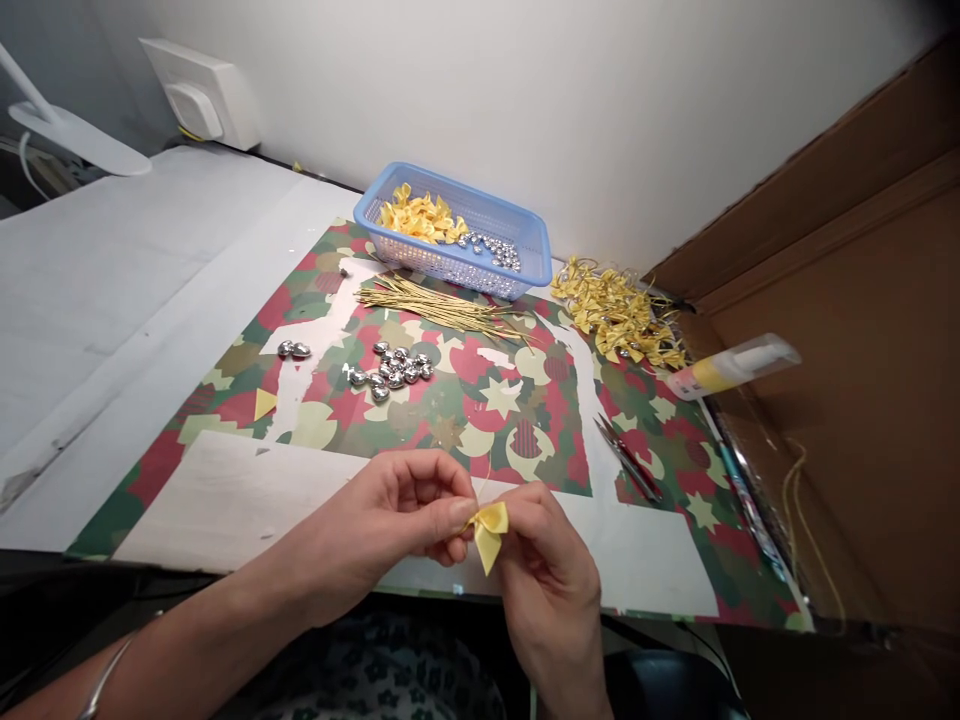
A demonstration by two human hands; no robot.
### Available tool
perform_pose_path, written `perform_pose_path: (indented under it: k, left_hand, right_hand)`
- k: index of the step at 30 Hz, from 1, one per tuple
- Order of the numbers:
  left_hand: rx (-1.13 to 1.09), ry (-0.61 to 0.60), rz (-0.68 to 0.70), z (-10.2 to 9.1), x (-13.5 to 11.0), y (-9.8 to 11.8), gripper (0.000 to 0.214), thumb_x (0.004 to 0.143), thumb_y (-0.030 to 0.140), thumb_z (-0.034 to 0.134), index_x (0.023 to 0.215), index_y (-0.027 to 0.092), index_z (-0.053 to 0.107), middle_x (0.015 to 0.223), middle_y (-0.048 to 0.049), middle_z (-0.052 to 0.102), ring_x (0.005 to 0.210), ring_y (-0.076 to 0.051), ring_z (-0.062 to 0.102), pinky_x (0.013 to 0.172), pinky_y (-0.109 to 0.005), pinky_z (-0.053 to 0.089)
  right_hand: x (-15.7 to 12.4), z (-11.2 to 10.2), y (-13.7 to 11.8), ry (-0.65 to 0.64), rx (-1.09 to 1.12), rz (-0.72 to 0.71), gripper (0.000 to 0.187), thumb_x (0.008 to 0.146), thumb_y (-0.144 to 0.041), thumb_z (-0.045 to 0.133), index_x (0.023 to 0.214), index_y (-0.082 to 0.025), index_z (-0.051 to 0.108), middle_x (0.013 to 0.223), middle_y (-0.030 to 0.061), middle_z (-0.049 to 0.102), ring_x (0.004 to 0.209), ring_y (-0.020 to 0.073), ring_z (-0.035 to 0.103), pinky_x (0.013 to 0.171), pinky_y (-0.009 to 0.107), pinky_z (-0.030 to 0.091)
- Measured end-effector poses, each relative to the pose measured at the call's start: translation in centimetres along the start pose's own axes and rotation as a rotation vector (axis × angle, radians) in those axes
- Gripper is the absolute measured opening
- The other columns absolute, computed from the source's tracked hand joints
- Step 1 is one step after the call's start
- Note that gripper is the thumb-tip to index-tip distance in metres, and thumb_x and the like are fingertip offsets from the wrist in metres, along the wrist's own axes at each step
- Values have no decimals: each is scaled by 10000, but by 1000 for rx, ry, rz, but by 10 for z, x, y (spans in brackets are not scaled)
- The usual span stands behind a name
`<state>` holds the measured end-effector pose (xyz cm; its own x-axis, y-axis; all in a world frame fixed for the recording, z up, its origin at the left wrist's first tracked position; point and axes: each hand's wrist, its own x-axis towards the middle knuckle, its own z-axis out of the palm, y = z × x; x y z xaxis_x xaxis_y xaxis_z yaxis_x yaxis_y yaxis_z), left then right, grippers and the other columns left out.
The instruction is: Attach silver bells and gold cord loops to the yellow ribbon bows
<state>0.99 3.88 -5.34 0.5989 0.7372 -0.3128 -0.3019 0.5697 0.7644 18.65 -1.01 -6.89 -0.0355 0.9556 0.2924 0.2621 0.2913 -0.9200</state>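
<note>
The left hand [405, 510] and the right hand [551, 560] hold together one small yellow bow [491, 530] above the table [172, 270]. Beyond them lie silver beads [394, 370] and a bundle of thin golden strips [442, 304]. Behind this bundle stands a blue basket [450, 256], and on its right lies a pile of yellow bows [619, 315].

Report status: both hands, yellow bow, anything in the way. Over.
Left hand pinching yellow bow; right hand curled against it, grip partly hidden. Bow aloft, between both hands. Nothing seen blocking hands; silver beads and red-handled tool lie beyond.
</note>
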Motion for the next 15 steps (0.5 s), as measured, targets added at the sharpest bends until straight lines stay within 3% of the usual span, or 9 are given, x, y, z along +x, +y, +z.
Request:
perform_pose_path:
  k: [5,9,12,15]
  left_hand:
    - [54,20,28,2,-1,0,196,909,316,770,854,151,682,712,25,659,663,-83,596,664,-177,497]
    - [165,141,135,3,-3,3,157,934,301,732,849,175,694,738,22,657,717,-104,609,710,-196,501]
    - [268,214,188,4,-4,5,161,943,308,707,841,185,696,759,14,662,743,-125,620,734,-222,512]
    - [308,218,240,5,-3,3,178,948,323,687,837,184,687,747,14,647,725,-130,601,704,-227,502]
  right_hand:
    - [1,2,1,85,4,51,187,931,-101,666,867,-266,725,747,-35,669,647,110,597,591,200,486]
    - [2,-6,0,105,-142,49,292,965,-95,602,1153,-306,676,973,-21,786,793,129,743,706,208,587]
    - [6,-13,-6,156,-352,-186,304,954,-62,607,1166,-273,661,1148,42,759,1055,185,722,921,313,580]
    - [13,-11,-14,144,-584,-419,230,931,-47,648,1052,-231,716,1059,73,736,1010,206,676,891,357,550]
